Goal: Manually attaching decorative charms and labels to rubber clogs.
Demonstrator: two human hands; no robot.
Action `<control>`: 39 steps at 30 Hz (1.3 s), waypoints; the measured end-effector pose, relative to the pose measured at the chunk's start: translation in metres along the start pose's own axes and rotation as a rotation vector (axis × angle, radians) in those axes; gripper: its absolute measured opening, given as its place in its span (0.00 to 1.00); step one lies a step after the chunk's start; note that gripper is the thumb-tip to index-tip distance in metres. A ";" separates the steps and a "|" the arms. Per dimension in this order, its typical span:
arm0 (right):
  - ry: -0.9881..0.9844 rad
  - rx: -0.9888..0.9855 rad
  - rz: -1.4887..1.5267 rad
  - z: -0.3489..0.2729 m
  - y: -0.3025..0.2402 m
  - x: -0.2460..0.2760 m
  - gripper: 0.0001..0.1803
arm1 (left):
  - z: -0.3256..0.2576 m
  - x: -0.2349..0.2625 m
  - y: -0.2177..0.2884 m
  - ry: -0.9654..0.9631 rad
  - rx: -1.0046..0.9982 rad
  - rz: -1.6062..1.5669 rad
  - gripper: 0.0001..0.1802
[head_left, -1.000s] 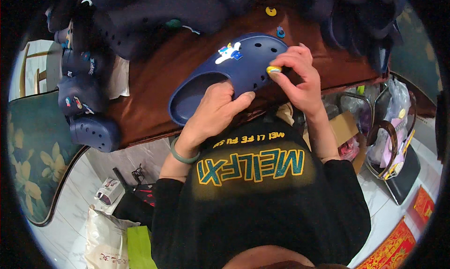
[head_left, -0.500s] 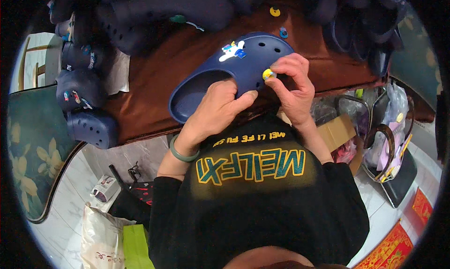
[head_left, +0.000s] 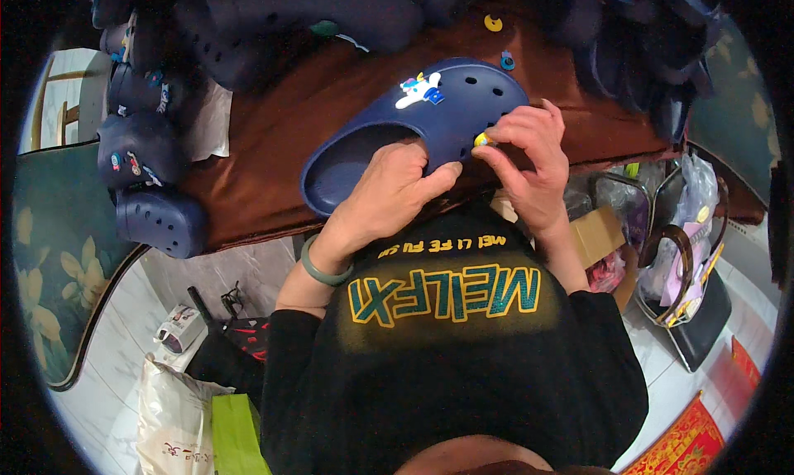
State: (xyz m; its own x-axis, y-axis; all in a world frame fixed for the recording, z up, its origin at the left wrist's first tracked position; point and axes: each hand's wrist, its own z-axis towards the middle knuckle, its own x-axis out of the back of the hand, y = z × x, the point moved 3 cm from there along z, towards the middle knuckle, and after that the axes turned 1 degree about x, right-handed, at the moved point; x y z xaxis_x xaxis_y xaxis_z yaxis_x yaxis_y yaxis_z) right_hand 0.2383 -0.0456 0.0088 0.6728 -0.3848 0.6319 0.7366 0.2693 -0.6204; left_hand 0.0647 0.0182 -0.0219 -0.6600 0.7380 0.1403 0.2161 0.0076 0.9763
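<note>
A navy blue clog (head_left: pixel 459 103) with round vent holes lies on the brown cloth, its toe pointing to the far right. On its upper sits a white cartoon shoe charm (head_left: pixel 420 90) with blue and yellow parts. My left hand (head_left: pixel 395 181) grips the near side of the clog, fingers inside the opening and thumb outside along the edge. Between thumb and fingertips, my right hand (head_left: pixel 529 161) pinches a small yellow shoe charm (head_left: pixel 482 140) against the upper near the toe holes. Whether its stem is in a hole is hidden.
A yellow charm (head_left: pixel 493 23) and a blue charm (head_left: pixel 507 60) lie on the brown cloth (head_left: pixel 265 161) beyond the toe. More navy clogs (head_left: pixel 161 223) line the left side, and others (head_left: pixel 637 37) are piled at the far right. A cardboard box (head_left: pixel 597 235) stands below the right table edge.
My right hand has brought the yellow charm down onto the clog's upper, and the charm has turned more edge-on. My left hand keeps its grip; the clog appears slightly further right.
</note>
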 end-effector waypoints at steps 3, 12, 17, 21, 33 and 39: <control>-0.047 0.054 -0.121 0.007 -0.008 0.006 0.13 | -0.002 0.000 -0.002 -0.017 -0.020 0.064 0.19; -0.065 0.147 -0.335 0.002 -0.012 -0.005 0.16 | 0.000 0.001 0.001 0.029 -0.032 0.038 0.19; -0.037 0.143 -0.294 -0.009 -0.007 0.000 0.19 | -0.003 0.001 -0.003 -0.099 0.134 0.025 0.16; 0.018 0.193 -0.296 -0.002 -0.008 -0.006 0.17 | -0.001 -0.001 0.003 0.007 0.011 0.062 0.19; 0.147 0.014 -0.035 0.001 0.020 0.010 0.05 | -0.013 0.010 0.009 0.031 0.086 -0.014 0.17; 0.140 -0.139 -0.147 0.024 0.095 0.009 0.08 | -0.020 0.014 0.010 0.020 0.198 -0.159 0.18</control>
State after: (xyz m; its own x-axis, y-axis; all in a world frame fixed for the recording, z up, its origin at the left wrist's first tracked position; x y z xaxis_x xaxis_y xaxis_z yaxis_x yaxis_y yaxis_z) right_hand 0.3161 -0.0020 -0.0330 0.5360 -0.5322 0.6554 0.8029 0.0813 -0.5906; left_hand 0.0435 0.0153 -0.0075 -0.7108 0.7033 -0.0070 0.2437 0.2556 0.9356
